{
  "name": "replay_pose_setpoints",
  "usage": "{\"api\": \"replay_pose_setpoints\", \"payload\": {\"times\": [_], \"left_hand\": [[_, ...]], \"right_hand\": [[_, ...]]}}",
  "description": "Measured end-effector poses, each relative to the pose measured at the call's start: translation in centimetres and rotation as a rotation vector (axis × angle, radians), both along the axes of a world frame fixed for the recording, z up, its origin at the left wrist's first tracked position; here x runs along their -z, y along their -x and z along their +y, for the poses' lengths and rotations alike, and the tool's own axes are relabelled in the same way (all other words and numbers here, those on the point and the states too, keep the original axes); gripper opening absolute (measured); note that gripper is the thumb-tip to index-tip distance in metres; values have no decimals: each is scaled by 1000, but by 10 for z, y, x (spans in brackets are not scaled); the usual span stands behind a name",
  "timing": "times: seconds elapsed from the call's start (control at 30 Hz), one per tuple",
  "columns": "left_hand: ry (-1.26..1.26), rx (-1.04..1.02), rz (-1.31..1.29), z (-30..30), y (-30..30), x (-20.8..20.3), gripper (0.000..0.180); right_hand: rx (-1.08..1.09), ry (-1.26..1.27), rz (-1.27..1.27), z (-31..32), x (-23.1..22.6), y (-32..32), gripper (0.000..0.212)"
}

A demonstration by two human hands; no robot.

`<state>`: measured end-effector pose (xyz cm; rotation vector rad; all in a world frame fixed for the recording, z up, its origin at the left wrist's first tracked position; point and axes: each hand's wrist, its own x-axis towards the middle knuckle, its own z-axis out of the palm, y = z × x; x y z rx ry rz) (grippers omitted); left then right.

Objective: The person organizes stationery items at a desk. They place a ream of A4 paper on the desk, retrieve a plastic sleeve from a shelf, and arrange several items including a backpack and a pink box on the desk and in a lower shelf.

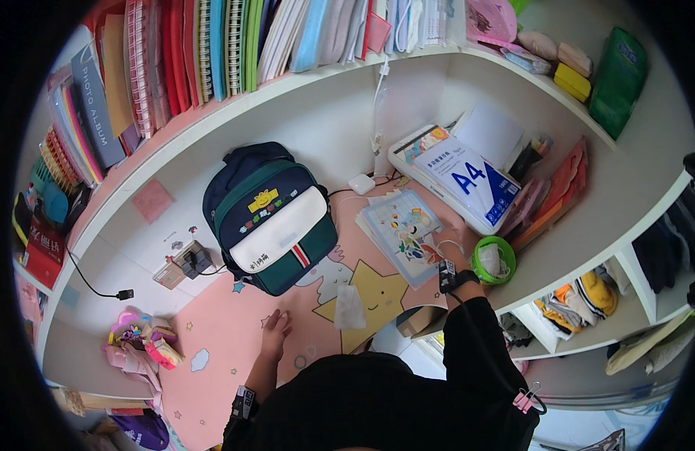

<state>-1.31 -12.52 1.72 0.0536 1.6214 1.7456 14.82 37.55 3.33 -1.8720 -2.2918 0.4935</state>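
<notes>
My left hand rests low over the pink desk mat, its fingers loosely spread with nothing in them. In front of it stands a dark blue and green school backpack with a white flap. My right hand reaches between a stack of illustrated sheets and a small green bin. Its fingers are too small and blended with the background to tell their grip. Beyond that hand lies a white printer-like device with a blue-and-white paper pack on top.
A white tissue lies on the mat's yellow star. A white adapter with cables sits behind the backpack. Black plugs fill a wall socket at left. Books and notebooks line the shelf above. Folded clothes occupy a right-hand compartment.
</notes>
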Motion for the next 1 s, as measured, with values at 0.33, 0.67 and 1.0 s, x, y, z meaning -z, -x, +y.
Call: {"api": "replay_pose_setpoints", "payload": {"times": [0.33, 0.67, 1.0], "left_hand": [[-19, -21, 11, 3, -8, 10, 58], [71, -45, 81, 9, -11, 4, 59], [49, -155, 83, -12, -20, -5, 57]], "right_hand": [[-412, 5, 17, 8, -3, -19, 50], [-555, 4, 98, 18, -15, -41, 42], [-552, -20, 28, 18, -29, -28, 41]]}}
